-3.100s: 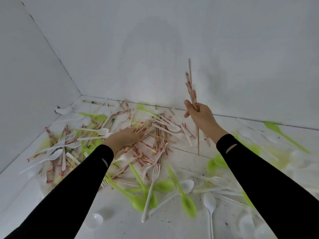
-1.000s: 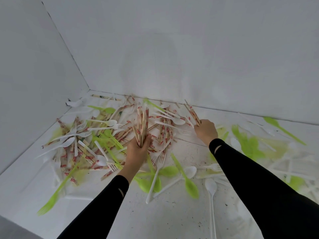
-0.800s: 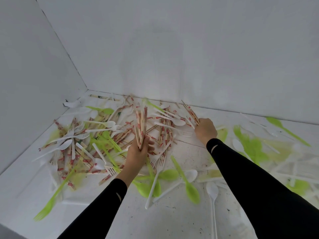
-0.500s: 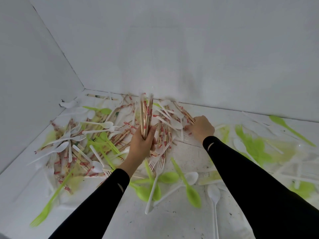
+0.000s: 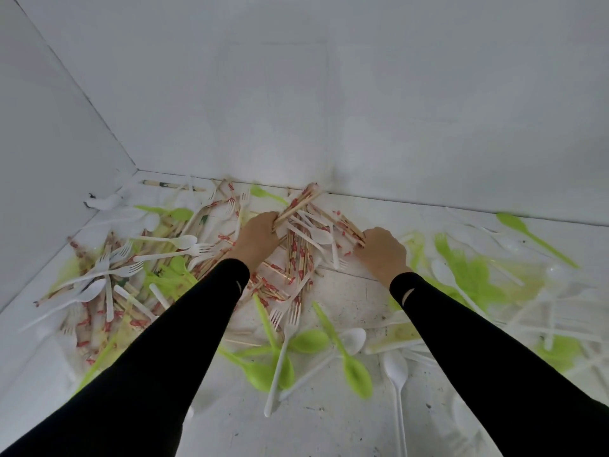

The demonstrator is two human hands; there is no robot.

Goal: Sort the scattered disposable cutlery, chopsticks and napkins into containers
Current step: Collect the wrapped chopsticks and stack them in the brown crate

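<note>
The chopstick bundle (image 5: 298,204), upright 0.5 s ago, now leans toward the table's (image 5: 329,430) far edge at the back wall (image 5: 329,110), gripped by the left hand (image 5: 258,237). The right hand (image 5: 382,249) curls round loose chopsticks (image 5: 351,230) mid-table, its fingertips hidden. Bare room lies only by the near edge. The 2 sleeves (image 5: 164,357) cover part of the cutlery pile (image 5: 131,258); the right side is blurred

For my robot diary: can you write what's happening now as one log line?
left hand: holds chopstick bundle | right hand: grips loose chopsticks | stage: gathering chopsticks
</note>
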